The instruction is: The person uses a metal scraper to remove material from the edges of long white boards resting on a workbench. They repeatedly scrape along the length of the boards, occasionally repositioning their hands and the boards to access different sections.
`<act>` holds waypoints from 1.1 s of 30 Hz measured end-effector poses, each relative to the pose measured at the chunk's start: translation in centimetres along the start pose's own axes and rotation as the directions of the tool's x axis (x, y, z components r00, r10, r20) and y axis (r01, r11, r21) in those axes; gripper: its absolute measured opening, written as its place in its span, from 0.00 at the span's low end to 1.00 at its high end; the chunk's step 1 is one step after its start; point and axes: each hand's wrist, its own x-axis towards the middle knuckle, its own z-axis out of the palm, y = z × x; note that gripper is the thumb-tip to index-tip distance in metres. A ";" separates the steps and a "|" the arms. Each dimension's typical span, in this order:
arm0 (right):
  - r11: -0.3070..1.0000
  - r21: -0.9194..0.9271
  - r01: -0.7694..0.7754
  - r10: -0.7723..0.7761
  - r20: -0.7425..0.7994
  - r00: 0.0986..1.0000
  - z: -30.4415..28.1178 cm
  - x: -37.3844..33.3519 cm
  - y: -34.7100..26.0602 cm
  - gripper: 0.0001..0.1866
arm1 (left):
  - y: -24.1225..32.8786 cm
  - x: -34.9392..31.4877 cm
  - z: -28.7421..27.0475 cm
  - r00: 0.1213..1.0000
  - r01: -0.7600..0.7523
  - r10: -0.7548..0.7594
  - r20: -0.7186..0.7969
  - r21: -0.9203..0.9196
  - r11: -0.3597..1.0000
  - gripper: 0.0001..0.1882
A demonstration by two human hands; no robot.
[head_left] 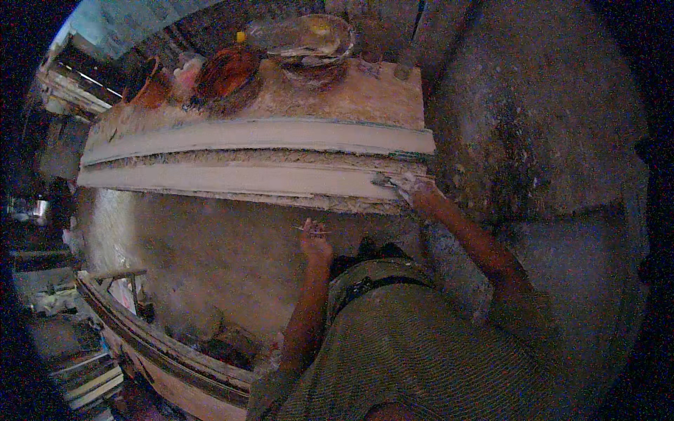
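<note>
Dusty floor spread around the table in dim light, with the table standing across your front. Two long, pale strips lay along it, the back strip behind and the front strip nearer your body, both with their long axes running left to right and bowing slightly in the wide view. Beyond them sat a basin and an orange bowl.

Your right hand was the nearer one, at the right end of the front strip, so nearly all its length lay to the left of those fingers. They were bent over a small grey piece; you could not tell how far open they were or whether they gripped it. Your left hand hung apart from the strip's near edge, fingers curled closed on a thin stick.
</note>
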 end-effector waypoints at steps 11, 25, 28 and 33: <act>0.969 -0.244 -0.036 0.041 0.016 0.999 -6.9 1.4 0.1 0.24 | -13.2 -3.0 3.5 0.709 0.465 -0.612 0.349 0.421 0.779 0.25; 0.967 -0.190 0.170 -0.163 0.053 0.985 1.6 8.7 -13.1 0.24 | 4.1 -3.0 1.8 0.919 0.114 -0.291 0.267 0.525 0.843 0.28; 0.959 -0.254 0.123 -0.102 0.097 0.990 -1.9 7.5 -11.8 0.24 | 13.7 -2.3 -2.0 0.975 -0.013 -0.089 0.204 0.449 0.893 0.29; 0.952 -0.258 0.162 -0.126 0.148 0.981 1.5 11.0 -17.7 0.24 | 23.0 -3.2 -5.4 0.980 -0.170 0.117 0.163 0.364 0.916 0.31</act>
